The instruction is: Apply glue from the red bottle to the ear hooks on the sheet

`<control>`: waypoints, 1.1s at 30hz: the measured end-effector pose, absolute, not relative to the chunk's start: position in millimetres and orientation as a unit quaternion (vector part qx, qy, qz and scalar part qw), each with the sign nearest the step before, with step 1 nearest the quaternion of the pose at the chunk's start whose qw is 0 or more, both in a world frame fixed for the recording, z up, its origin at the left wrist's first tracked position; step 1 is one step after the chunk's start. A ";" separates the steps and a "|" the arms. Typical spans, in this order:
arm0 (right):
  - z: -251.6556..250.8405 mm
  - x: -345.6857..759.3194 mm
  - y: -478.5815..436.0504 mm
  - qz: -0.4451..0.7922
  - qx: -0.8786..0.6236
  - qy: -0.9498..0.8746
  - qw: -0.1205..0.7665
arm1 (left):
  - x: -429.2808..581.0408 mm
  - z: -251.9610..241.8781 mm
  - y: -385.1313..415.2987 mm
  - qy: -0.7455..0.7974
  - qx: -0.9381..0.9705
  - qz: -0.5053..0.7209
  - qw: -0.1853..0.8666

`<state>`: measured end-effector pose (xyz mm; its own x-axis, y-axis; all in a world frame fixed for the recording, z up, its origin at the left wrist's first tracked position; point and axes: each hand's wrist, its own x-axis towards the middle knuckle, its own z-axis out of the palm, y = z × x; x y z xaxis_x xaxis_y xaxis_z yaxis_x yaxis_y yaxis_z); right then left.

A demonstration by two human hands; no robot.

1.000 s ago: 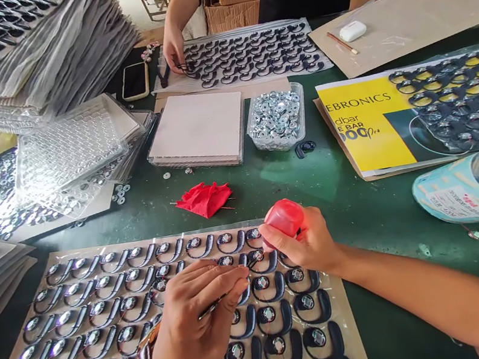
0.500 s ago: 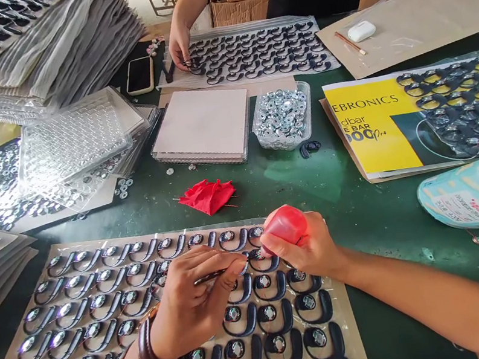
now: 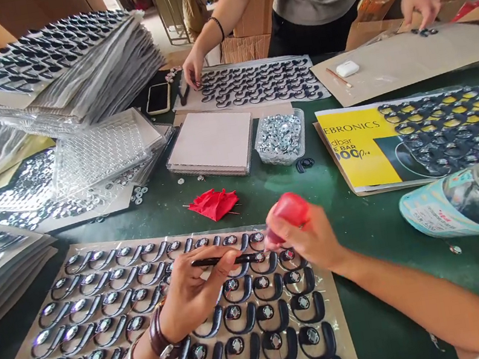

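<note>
My left hand (image 3: 206, 292) is closed around slim black tweezers (image 3: 228, 260), their tip over one of the ear-hook pieces. My right hand (image 3: 310, 235) grips a soft red squeeze bottle (image 3: 291, 211), slightly smeared by motion, its nozzle pointing down just right of the tweezers' tip. Below both hands lies a brown sheet (image 3: 337, 310) with rows of black ear-hook pieces (image 3: 279, 347), each with a round silver part in its ring. My left wrist and forearm cover some of the rows.
Beyond the sheet are a red cloth-like piece (image 3: 212, 204), a tub of small metal discs (image 3: 280, 136) and a stack of pale boards (image 3: 213, 144). A clear jar (image 3: 464, 203) lies at right. Layered sheets (image 3: 111, 72) rise at left. Across the table, a co-worker's hands (image 3: 194, 67) handle similar pieces.
The view has tilted up a little. The red bottle has moved slightly away from the ear-hook piece, and more of the tweezers shows. A red-edged object has come in at lower right.
</note>
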<state>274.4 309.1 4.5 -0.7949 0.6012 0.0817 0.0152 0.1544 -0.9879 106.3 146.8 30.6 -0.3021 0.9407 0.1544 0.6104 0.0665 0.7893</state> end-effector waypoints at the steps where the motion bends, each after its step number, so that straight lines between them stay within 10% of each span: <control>1: 14.0 279.4 316.2 0.593 -0.220 -0.733 0.249 | 103.4 35.0 142.1 0.700 0.560 0.401 0.188; 9: 17.2 311.1 376.4 -0.071 -0.262 -0.953 0.135 | 101.8 42.4 134.3 0.640 0.734 0.222 0.039; 18: -18.2 287.6 366.5 -0.162 -0.235 -0.954 0.092 | 124.0 -13.7 151.3 0.659 0.741 0.126 0.029; 25: -7.0 292.1 365.8 -0.439 -0.164 -0.874 -0.126 | 118.9 -18.0 155.9 0.685 0.711 0.141 0.078; 29: 6.1 294.6 381.3 -0.404 -0.134 -0.905 -0.018 | 116.0 -17.6 157.8 0.684 0.708 0.146 0.102; 33: 19.1 293.8 397.9 -0.218 -0.033 -0.935 0.277 | 113.1 -0.8 150.3 0.675 0.711 0.164 0.110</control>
